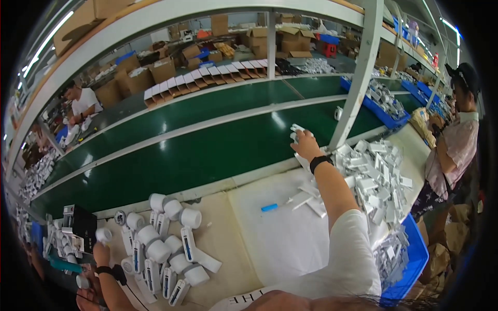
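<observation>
green conveyor belt runs across behind a pale worktable. two blue bins hold small white packets: one at the table's right edge, one beyond the post. white devices with round heads lie in a heap, too many to count, long axes mostly toward the belt. right hand grips small white pieces over the belt edge, fingers closed on them. left hand touches one white device; its fingers, i cannot tell.
</observation>
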Demonstrator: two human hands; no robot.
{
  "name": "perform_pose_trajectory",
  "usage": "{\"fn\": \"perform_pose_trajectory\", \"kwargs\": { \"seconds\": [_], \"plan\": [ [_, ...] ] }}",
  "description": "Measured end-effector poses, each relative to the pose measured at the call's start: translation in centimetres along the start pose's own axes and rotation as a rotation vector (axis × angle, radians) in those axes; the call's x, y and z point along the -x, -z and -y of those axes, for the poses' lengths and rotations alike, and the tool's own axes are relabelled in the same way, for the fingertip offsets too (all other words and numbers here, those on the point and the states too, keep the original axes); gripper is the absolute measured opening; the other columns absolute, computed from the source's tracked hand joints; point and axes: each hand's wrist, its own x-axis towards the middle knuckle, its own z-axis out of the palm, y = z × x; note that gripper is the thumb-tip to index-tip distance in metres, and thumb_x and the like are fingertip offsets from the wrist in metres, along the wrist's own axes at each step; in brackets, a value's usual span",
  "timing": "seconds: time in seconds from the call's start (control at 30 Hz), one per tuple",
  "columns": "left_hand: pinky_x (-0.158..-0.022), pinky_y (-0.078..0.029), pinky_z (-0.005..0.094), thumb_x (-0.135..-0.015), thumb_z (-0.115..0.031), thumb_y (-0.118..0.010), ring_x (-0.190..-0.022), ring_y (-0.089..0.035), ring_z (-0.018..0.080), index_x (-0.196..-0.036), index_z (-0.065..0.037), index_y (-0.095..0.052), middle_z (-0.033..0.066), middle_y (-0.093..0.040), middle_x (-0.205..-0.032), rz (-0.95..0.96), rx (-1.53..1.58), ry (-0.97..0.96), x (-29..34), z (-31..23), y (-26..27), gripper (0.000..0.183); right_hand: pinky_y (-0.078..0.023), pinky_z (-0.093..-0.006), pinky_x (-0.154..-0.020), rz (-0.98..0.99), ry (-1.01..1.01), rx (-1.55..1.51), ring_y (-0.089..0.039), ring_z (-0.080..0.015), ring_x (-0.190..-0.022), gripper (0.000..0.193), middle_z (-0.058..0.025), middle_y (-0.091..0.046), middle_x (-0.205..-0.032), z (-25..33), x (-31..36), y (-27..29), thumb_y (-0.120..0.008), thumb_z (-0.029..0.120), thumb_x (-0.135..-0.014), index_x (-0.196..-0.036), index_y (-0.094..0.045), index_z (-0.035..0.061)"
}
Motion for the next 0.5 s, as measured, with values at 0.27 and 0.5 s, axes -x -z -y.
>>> {"fn": "perform_pose_trajectory", "kwargs": {
  "seconds": [0.27,0.5],
  "plan": [
    [-0.099,-0.032,0.0394,-0.065,-0.005,-0.060,-0.119,-0.037,0.0372,-0.131,0.002,-0.026,0.0222,-0.030,-0.134,-0.153,-0.083,0.056,2.0,-8.7,7.0,0.075,-0.047,-0.0421,-0.079,0.073,-0.203,0.127,-0.047,-0.0401,-0.100,0.042,-0.0150,-0.043,-0.110,0.3,-1.1,-1.6,-0.063,0.008,-0.069,-0.108,-0.052,0.0182],
    [-0.087,-0.041,0.0325,-0.075,-0.002,-0.059,-0.107,-0.051,0.0205,-0.121,-0.004,-0.047,0.0109,-0.053,-0.116,0.147,0.991,-0.535,5.6,-25.4,11.7,0.047,-0.047,-0.0365,-0.080,-0.060,-0.076,-0.199,-0.056,-0.0365,-0.089,0.036,-0.0201,-0.057,-0.091,-0.7,-3.0,-1.4,-0.066,0.013,-0.062,-0.096,-0.057,0.0063]
  ]
}}
